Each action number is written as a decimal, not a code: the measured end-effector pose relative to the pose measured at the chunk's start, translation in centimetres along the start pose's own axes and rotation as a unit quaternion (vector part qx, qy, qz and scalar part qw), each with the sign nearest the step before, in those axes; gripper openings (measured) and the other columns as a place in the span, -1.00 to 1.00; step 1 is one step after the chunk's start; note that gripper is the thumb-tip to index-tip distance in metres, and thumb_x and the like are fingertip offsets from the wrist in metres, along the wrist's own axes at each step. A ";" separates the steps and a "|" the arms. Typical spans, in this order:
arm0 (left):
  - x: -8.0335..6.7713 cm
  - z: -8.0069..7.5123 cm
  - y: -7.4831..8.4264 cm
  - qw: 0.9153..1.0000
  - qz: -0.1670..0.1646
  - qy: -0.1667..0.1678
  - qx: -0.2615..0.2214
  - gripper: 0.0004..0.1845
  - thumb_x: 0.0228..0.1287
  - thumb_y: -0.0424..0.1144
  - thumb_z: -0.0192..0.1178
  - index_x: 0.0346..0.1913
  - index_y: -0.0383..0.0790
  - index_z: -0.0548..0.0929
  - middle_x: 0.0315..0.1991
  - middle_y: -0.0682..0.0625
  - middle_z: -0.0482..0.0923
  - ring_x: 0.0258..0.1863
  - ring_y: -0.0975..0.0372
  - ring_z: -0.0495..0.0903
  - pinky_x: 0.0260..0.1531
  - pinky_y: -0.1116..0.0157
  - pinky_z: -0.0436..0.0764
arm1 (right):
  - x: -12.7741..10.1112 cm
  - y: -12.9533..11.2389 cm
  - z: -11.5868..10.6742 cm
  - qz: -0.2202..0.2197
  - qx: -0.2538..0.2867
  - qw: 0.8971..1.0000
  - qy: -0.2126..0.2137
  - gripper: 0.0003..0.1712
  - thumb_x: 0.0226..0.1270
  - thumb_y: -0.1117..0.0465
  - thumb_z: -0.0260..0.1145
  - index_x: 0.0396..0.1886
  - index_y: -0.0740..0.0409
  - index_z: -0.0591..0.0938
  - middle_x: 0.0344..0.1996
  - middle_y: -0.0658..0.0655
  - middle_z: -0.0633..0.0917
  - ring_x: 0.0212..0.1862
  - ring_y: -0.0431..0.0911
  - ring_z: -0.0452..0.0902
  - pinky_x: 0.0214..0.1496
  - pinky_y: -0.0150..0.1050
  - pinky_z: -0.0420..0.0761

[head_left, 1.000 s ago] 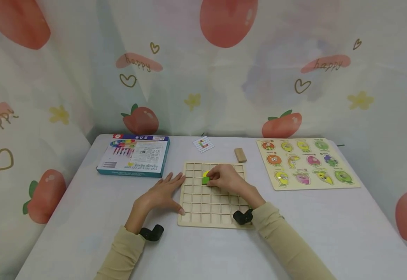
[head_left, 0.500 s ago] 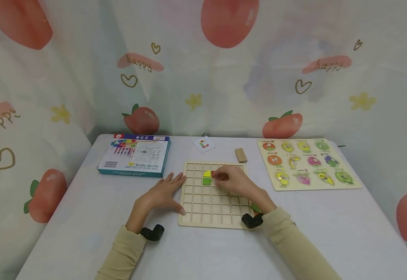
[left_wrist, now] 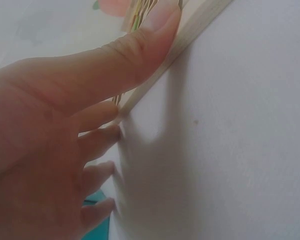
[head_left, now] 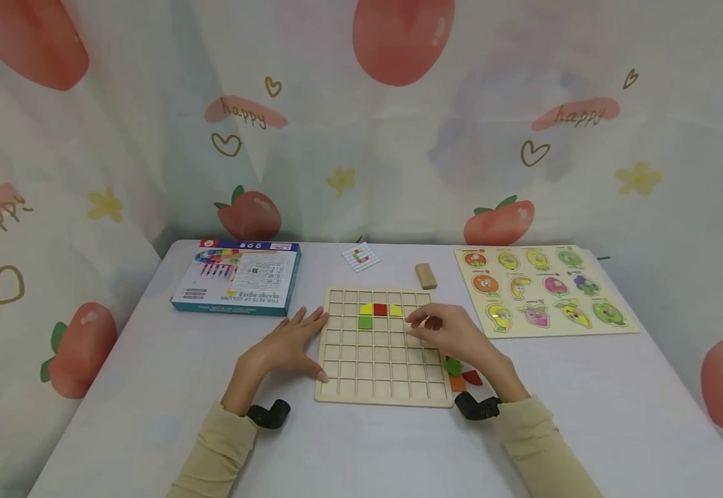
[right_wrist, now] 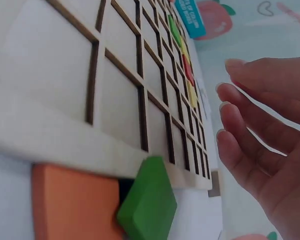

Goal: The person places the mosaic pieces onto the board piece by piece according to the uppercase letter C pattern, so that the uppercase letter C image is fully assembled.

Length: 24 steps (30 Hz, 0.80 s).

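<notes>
Right hand [head_left: 455,335]: fingers loosely bent, pinching nothing we can see, near the yellow tile [head_left: 395,310] set in the grid board [head_left: 374,388]. Left hand [head_left: 288,344]: fingers spread at the board's left edge; we'd brace there, seat each piece flat. Green piece [head_left: 454,366], orange piece [head_left: 457,383], red piece [head_left: 473,377] lie right; we'd lift clear. Pattern card [head_left: 361,256] behind.

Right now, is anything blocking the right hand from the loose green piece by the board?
Nothing that I can see: the right wrist view shows open space between the right hand and the green piece. The orange piece lies beside it, not in between.
</notes>
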State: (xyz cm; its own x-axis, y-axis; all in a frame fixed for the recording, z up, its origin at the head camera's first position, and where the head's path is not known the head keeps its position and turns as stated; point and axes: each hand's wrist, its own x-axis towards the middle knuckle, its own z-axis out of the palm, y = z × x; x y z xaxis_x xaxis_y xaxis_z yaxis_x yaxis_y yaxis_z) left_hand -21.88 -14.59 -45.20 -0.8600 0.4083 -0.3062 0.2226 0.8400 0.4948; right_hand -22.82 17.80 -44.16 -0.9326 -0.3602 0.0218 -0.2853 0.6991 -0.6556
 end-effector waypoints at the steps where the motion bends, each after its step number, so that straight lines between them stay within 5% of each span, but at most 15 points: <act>1: 0.0 0.0 0.0 1.000 0.000 0.000 0.001 0.24 -0.23 0.14 0.55 0.54 -0.04 0.08 0.58 0.07 -0.11 0.59 0.02 -0.28 0.54 -0.09 -0.19 | -0.2 0.2 -0.1 0.002 0.002 1.000 -0.002 -0.78 0.25 0.14 0.39 -0.12 0.05 0.73 -0.28 -0.06 0.70 -0.30 -0.15 0.51 -0.29 -0.38 0.55; 15: 0.0 -0.2 0.1 1.000 0.000 -0.004 0.002 0.23 -0.20 0.14 0.54 0.54 -0.05 0.06 0.59 0.05 -0.13 0.59 0.00 -0.28 0.54 -0.09 -0.19 | -2.2 2.5 -2.1 0.044 -0.008 0.998 -0.047 -0.84 0.26 0.12 0.37 -0.17 -0.03 0.72 -0.35 -0.04 0.70 -0.34 -0.15 0.55 -0.34 -0.37 0.58; 24: -0.1 0.0 0.1 1.000 0.005 -0.005 0.003 0.22 -0.18 0.15 0.53 0.54 -0.06 0.06 0.59 0.04 -0.12 0.58 -0.02 -0.27 0.53 -0.10 -0.18 | -3.0 5.3 -3.8 0.056 0.071 0.988 -0.127 -0.78 0.25 0.19 0.37 -0.12 0.12 0.70 -0.28 0.05 0.73 -0.28 -0.13 0.60 -0.23 -0.40 0.62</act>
State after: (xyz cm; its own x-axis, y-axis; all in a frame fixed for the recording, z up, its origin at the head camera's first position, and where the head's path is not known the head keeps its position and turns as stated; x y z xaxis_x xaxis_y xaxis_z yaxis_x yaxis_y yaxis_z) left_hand -21.82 -14.57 -45.12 -0.8533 0.4197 -0.3093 0.2337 0.8382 0.4928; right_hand -22.40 24.89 -44.86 -0.8663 -0.4409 -0.2348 -0.1324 0.6559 -0.7432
